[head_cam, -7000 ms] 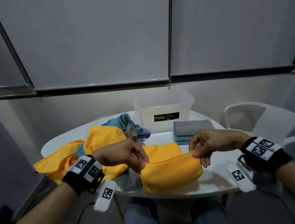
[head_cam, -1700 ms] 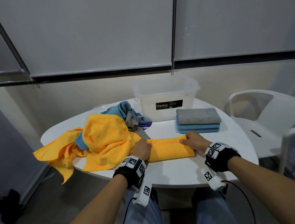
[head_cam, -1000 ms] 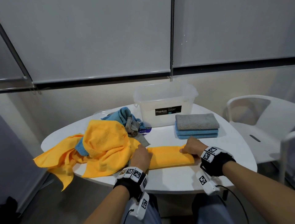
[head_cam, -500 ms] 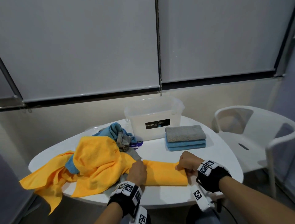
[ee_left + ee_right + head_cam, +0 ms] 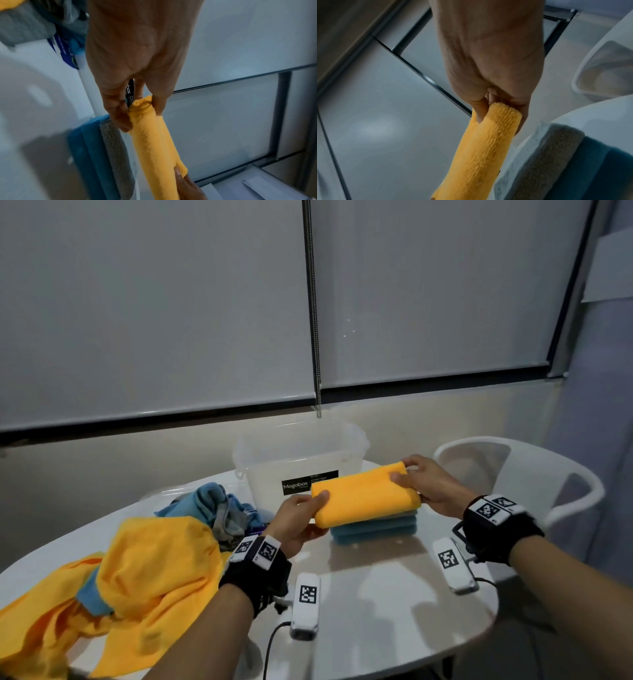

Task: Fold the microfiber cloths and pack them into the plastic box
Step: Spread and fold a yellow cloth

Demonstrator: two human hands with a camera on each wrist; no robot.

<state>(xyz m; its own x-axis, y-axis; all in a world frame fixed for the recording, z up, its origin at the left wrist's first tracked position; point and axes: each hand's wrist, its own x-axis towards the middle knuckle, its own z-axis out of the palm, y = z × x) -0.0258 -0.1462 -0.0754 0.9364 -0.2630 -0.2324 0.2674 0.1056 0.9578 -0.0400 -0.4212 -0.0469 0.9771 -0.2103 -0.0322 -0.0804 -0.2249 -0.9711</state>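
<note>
A folded yellow microfiber cloth [image 5: 364, 496] hangs in the air just above the stack of folded grey and blue cloths [image 5: 375, 527]. My left hand [image 5: 301, 517] pinches its near left end, and my right hand [image 5: 419, 482] pinches its far right end. The left wrist view shows thumb and fingers clamped on the cloth's end [image 5: 144, 106], with the stack [image 5: 102, 155] below. In the right wrist view my fingers pinch the other end [image 5: 503, 112] above the stack [image 5: 556, 155]. The clear plastic box [image 5: 301, 460] stands open right behind the cloth.
A heap of unfolded yellow cloths [image 5: 137, 583] and crumpled blue and grey ones [image 5: 219, 508] lies on the left of the round white table [image 5: 394, 611]. A white plastic chair [image 5: 520, 474] stands at the right, beside the table.
Both hands have lifted the folded yellow cloth off the table's front and carried it back and to the right, over the folded stack. The head view has shifted right.
</note>
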